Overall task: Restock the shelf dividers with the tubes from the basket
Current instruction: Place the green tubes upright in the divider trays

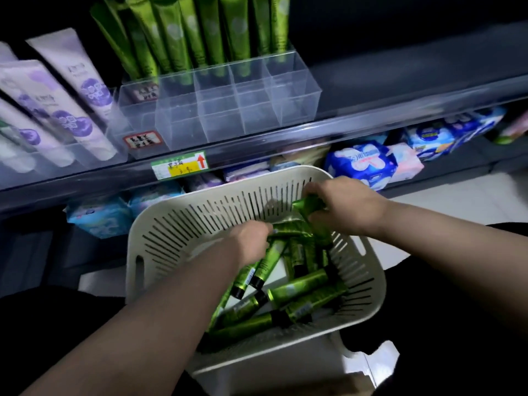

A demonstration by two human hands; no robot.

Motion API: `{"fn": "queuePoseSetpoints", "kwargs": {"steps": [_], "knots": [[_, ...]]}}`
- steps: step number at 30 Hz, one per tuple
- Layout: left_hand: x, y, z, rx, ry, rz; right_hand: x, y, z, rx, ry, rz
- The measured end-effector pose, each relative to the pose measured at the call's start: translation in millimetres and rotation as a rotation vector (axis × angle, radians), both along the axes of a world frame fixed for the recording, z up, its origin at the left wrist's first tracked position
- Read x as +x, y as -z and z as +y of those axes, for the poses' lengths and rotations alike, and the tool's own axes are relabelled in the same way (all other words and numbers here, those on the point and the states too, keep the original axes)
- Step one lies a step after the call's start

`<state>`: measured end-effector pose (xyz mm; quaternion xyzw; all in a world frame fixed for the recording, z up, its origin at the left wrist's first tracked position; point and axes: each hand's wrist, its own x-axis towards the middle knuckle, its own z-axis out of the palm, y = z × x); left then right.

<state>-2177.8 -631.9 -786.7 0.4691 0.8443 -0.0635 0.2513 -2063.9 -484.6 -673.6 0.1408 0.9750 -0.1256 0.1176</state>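
I am at the picking step: my right grip (340, 207) is closed round one glossy green squeeze tube (307, 205), raised just over the far rim of the white slotted plastic basket (177, 232). My left grip (251, 238) is down among the loose pile of green black-capped tubes (308, 290) in the basket; its fingers are hidden there, so I cannot tell whether it has one. Above, the clear plastic shelf divider (217, 110) has its front compartments bare, with a back row of upright green tubes (200, 32) behind them. Next I judge I must lift the held tube up and stand it in a front compartment, cap down like that row. The yellow-and-green shelf-edge price tag (180, 165) carries a red up-arrow; its writing, and that on the small red-bordered label (143, 140), is too blurred to read.
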Motion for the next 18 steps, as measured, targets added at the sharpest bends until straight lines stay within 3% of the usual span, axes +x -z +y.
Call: {"fn": "queuePoseSetpoints", "kwargs": {"steps": [4,8,14,18], "knots": [[16.9,20.4,27.1,-0.04,0.077,0.114,-15.3,4.9,7.3,0.055,-0.03,-0.002],[16.4,36.6,54.5,0.039,0.045,0.105,-14.3,16.1,12.6,0.12,-0.102,0.016],[12.7,59.8,66.5,-0.07,0.07,0.224,-14.3,12.4,16.2,0.087,-0.113,0.013],[15.9,41.7,37.1,-0.149,0.208,0.33,-20.1,-6.3,15.9,0.073,-0.103,0.054]]}}
